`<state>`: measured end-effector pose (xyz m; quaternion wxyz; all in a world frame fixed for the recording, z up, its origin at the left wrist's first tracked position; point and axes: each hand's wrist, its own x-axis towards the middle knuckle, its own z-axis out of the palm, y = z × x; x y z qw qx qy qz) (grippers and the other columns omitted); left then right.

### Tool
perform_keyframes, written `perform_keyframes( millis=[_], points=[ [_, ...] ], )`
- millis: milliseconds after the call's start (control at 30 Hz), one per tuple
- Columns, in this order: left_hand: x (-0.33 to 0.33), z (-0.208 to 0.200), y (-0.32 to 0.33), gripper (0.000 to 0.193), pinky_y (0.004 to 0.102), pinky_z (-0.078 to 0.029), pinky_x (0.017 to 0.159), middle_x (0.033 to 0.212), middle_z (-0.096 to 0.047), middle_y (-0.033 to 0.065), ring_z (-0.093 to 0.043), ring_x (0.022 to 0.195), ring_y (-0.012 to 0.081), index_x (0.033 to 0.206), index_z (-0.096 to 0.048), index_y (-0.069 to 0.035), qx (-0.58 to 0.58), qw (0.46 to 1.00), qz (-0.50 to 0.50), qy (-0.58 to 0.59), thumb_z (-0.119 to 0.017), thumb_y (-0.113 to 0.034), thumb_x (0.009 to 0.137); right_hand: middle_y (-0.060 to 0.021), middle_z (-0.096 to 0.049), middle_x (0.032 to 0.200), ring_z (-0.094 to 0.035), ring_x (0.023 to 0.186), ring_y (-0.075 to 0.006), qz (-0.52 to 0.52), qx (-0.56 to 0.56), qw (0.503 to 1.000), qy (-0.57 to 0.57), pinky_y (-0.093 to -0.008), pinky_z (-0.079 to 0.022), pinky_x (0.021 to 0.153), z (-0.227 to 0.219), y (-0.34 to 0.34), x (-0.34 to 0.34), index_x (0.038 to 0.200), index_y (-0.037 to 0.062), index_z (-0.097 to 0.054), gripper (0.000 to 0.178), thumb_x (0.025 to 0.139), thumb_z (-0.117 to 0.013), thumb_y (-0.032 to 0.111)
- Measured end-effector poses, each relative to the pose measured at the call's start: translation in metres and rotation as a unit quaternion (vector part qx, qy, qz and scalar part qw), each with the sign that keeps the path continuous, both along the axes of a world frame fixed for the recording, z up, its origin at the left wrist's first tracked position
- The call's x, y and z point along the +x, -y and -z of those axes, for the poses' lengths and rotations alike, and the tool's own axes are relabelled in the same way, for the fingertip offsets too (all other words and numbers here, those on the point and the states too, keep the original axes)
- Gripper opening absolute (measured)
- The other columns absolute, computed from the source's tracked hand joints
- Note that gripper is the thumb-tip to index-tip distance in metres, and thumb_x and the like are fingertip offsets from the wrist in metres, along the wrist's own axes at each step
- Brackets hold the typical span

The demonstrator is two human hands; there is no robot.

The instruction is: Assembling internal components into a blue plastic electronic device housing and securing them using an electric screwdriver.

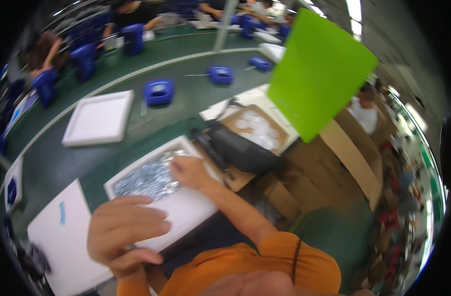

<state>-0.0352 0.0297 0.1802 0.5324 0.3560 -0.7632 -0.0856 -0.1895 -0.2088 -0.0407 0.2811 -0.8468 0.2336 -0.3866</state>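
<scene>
A shallow white tray (192, 209) lies in front of me, its far part filled with a heap of small shiny silver metal pieces (146, 178), too blurred to name exactly. My right hand (188, 171) is at the right part of the heap, its fingers curled together; what they hold, if anything, is hidden. Nearer to me, my left hand (126, 229) is raised over the tray's left front corner. Its fingers are stretched out with the thumb apart, and no held thing shows.
A white board (62, 232) lies left of the tray, and another white tray (98, 118) farther back. Blue devices (158, 92) stand along the green bench. On the right are a black pouch (242, 150), a box of white round pieces (257, 127), a bright green panel (319, 74) and cardboard (309, 182). Other people work opposite.
</scene>
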Motion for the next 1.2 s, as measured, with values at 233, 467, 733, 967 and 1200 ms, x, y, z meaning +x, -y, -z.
perform_keyframes(
  millis=[233,467,733,967,1200],
  points=[
    [0.014,-0.007,-0.006,0.057,0.0533,-0.064,0.1,0.093,-0.088,0.0135,-0.087,0.095,0.0345,0.106,-0.085,-0.004,0.038,0.998,-0.005,0.04,-0.085,-0.06,0.097,-0.0145,-0.078,0.084,-0.077,0.079,-0.0387,0.001,-0.008,1.0,0.002,-0.0495,-0.06,0.071,-0.017,-0.01,0.005,0.093,0.0065,-0.074,0.012,0.096,-0.077,0.017],
    [0.013,-0.007,-0.001,0.054,0.0499,-0.067,0.092,0.09,-0.087,0.0117,-0.086,0.088,0.0334,0.101,-0.087,-0.004,0.019,0.999,-0.033,0.025,-0.087,-0.057,0.094,-0.0144,-0.078,0.084,-0.077,0.08,-0.0391,-0.007,0.003,1.0,0.014,-0.0499,-0.06,0.071,-0.019,-0.009,0.005,0.093,0.0073,-0.074,0.011,0.096,-0.078,0.018],
    [0.016,-0.009,-0.001,0.049,0.0513,-0.063,0.095,0.085,-0.084,0.0133,-0.084,0.086,0.032,0.103,-0.082,-0.004,0.039,0.998,-0.025,0.04,-0.079,-0.053,0.104,-0.0155,-0.078,0.084,-0.077,0.08,-0.0408,0.001,0.001,1.0,0.015,-0.0516,-0.06,0.073,-0.013,-0.007,0.008,0.092,0.0074,-0.075,0.014,0.096,-0.077,0.02],
    [0.025,0.004,-0.005,0.042,0.0519,-0.059,0.092,0.08,-0.077,0.0108,-0.076,0.081,0.0288,0.106,-0.076,-0.004,-0.025,0.998,-0.051,0.008,-0.07,-0.045,0.113,-0.0135,-0.078,0.087,-0.077,0.084,-0.04,0.015,-0.006,1.0,0.01,-0.0516,-0.06,0.074,-0.006,-0.003,0.007,0.094,0.0088,-0.075,0.014,0.097,-0.077,0.023],
    [0.044,0.017,-0.017,0.031,0.0522,-0.051,0.101,0.082,-0.061,0.0053,-0.064,0.085,0.0203,0.114,-0.071,-0.007,-0.063,0.989,-0.117,-0.066,-0.056,-0.033,0.122,-0.0137,-0.078,0.087,-0.077,0.083,-0.0401,0.025,-0.017,1.0,0.006,-0.052,-0.06,0.074,-0.003,-0.004,0.011,0.094,0.0089,-0.076,0.014,0.096,-0.078,0.022]
  ],
)
